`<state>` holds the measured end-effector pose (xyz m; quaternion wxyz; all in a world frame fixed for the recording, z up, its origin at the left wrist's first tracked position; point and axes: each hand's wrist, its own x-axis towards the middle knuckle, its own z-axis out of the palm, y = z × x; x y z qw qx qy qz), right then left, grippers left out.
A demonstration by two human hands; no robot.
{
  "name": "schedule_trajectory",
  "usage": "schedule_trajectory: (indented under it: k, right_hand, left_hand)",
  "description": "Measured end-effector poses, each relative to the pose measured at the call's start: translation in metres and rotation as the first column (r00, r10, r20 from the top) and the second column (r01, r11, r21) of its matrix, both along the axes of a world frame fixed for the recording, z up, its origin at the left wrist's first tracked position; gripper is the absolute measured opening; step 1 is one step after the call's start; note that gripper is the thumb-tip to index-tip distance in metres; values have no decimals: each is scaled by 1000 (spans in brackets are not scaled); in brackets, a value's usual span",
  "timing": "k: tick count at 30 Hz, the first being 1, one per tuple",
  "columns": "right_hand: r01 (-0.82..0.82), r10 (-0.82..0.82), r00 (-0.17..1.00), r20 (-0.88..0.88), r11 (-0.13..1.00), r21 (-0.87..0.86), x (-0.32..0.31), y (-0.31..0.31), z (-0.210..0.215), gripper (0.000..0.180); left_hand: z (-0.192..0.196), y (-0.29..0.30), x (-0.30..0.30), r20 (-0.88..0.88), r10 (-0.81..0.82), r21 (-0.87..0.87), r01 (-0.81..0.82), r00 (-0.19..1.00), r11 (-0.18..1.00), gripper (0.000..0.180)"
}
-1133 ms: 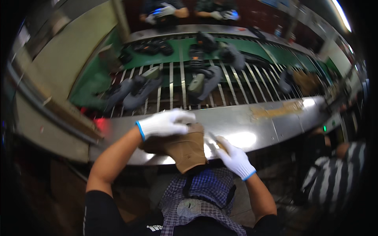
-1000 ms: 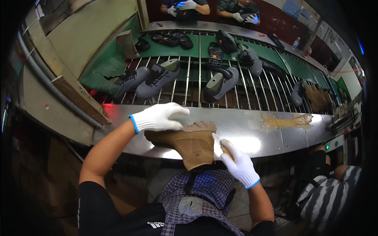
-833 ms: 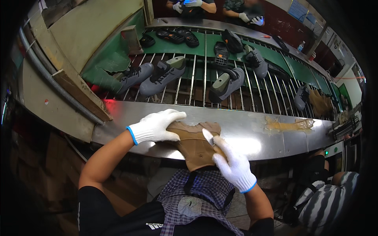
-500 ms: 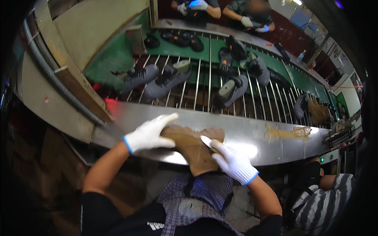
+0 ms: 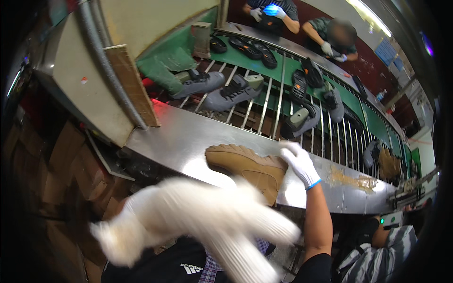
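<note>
**Left hand lifts off the boot**

The right hand (image 5: 299, 162), in a white knit glove, grips the heel end of the tan suede ankle boot (image 5: 247, 167), which lies on its side on the steel desk (image 5: 174, 137), near its front edge. The left hand (image 5: 188, 221), on the boot half a second ago, now sweeps close past the camera as a white blur; its grip cannot be told. Only one hand steadies the boot. Beyond the desk's far edge, grey sneakers (image 5: 219, 87) ride the roller conveyor (image 5: 283, 94).

One tan boot (image 5: 247, 167), two white-gloved hands, about five grey shoes.
</note>
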<state>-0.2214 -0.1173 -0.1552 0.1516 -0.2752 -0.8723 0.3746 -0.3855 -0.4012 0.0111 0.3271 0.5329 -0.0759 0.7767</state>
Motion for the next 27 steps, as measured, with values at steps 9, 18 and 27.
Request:
schedule_trajectory:
  k: [9, 18, 27]
  right_hand:
    - [122, -130, 991, 12, 896, -426, 45, -123, -33, 60]
    - [-81, -348, 916, -198, 324, -943, 58, -191, -62, 73]
    - [7, -848, 460, -263, 300, -954, 165, -23, 11, 57]
  left_hand:
    - [-15, -18, 29, -165, 106, 46, -100, 981, 994, 92]
    - [-37, 14, -23, -410, 38, -295, -172, 911, 940, 98]
    - [-73, 150, -48, -731, -80, -601, -583, 678, 547, 75]
